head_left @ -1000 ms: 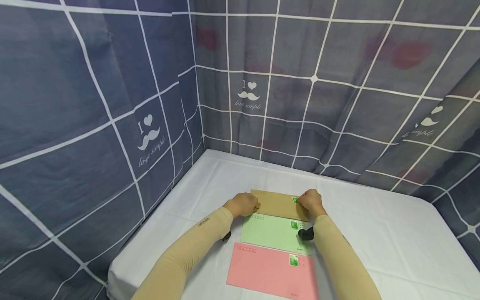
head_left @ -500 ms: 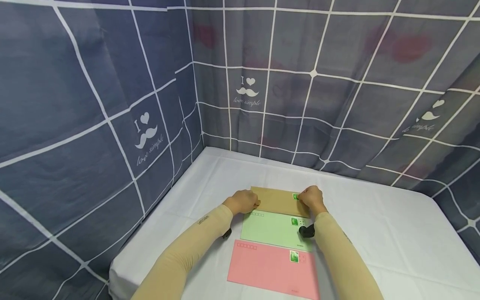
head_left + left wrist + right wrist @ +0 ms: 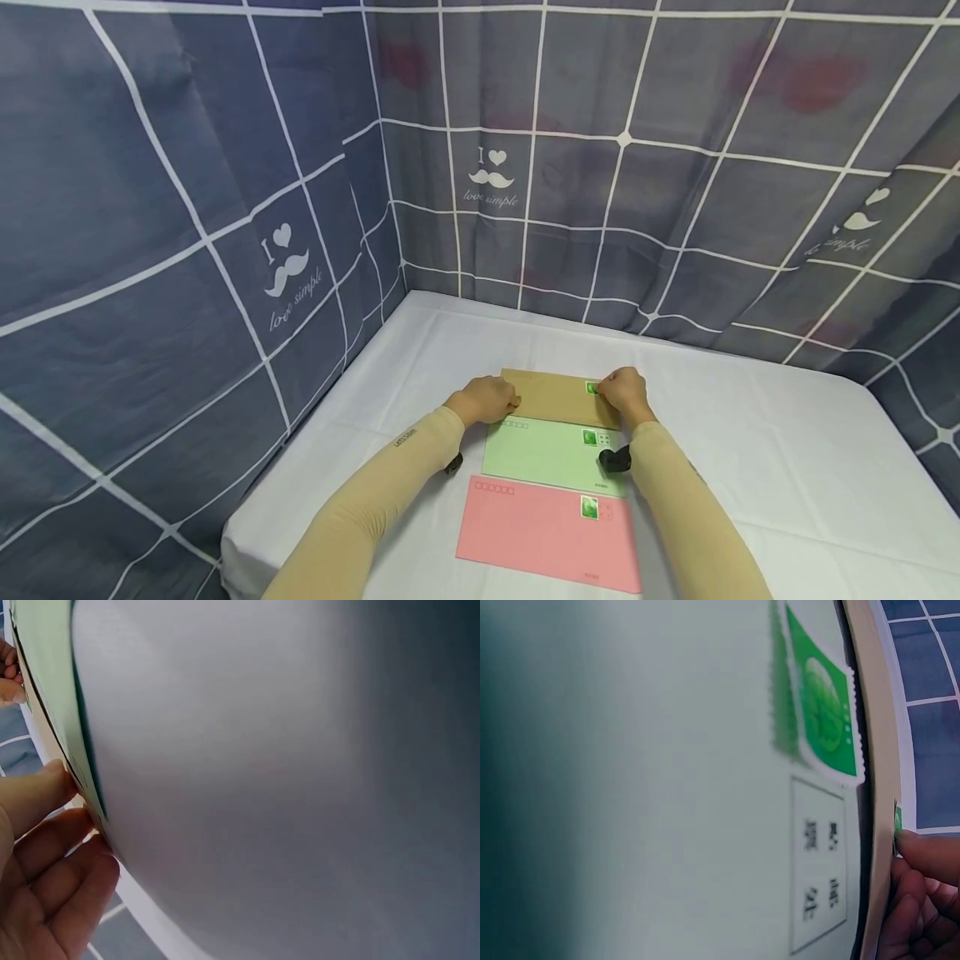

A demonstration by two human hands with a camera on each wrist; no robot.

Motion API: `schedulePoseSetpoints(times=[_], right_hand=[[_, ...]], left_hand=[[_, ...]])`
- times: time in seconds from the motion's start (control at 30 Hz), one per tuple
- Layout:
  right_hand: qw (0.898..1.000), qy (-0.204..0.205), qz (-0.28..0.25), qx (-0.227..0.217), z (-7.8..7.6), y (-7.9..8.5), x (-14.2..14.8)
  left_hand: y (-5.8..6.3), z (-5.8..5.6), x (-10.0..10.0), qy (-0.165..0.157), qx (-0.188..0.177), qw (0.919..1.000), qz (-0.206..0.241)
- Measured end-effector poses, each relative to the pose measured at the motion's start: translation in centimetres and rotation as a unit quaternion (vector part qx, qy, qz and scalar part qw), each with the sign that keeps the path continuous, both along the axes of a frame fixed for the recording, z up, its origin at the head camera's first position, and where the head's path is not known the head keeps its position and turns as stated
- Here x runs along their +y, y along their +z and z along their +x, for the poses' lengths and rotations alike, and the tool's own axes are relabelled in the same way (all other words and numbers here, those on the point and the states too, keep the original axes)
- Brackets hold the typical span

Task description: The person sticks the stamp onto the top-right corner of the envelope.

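Note:
A brown envelope (image 3: 558, 397) lies at the far end of a column of three envelopes. My left hand (image 3: 487, 400) grips its left edge, thumb and bent fingers (image 3: 67, 892) meeting there in the left wrist view. At its upper right corner is a green postage stamp (image 3: 591, 387). My right hand (image 3: 624, 392) pinches that stamp at its right side, thumb on it and the other fingers curled, as the right wrist view shows. Below lie a light green envelope (image 3: 547, 458) and a pink envelope (image 3: 543, 533), each bearing a green stamp at the upper right.
The envelopes lie on a white cloth-covered table (image 3: 787, 450). Dark blue-grey grid curtains (image 3: 570, 183) stand along its back and left sides. A black wrist camera (image 3: 615, 459) hangs over the green envelope's right end.
The head view has tilted slightly, so table and envelopes sit a little higher in it. Both hands stay at the brown envelope with almost no movement.

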State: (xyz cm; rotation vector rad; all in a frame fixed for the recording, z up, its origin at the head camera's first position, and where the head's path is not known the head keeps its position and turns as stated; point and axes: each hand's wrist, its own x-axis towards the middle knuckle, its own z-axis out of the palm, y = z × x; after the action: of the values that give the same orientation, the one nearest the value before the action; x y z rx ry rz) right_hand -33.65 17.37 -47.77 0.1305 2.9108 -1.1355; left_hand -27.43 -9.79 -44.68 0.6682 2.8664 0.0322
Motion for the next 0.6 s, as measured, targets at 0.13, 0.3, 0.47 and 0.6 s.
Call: schedulePoseSetpoints(times=[0.13, 0.3, 0.47, 0.6], right_hand=[[1.0, -0.001, -0.002, 0.0, -0.03, -0.05, -0.13], [1.0, 0.001, -0.006, -0.004, 0.03, 0.03, -0.18], [1.0, 0.006, -0.019, -0.011, 0.15, 0.01, -0.01], [1.0, 0.007, -0.028, -0.011, 0.37, -0.1, 0.07]], left_hand=[[0.12, 0.04, -0.09, 0.001, -0.003, 1.0, 0.003], [0.29, 0.17, -0.22, 0.002, -0.003, 1.0, 0.009], [0.21, 0.27, -0.35, 0.003, -0.007, 0.9999, 0.013], [0.04, 0.35, -0.36, 0.001, -0.005, 0.9998, 0.019]])
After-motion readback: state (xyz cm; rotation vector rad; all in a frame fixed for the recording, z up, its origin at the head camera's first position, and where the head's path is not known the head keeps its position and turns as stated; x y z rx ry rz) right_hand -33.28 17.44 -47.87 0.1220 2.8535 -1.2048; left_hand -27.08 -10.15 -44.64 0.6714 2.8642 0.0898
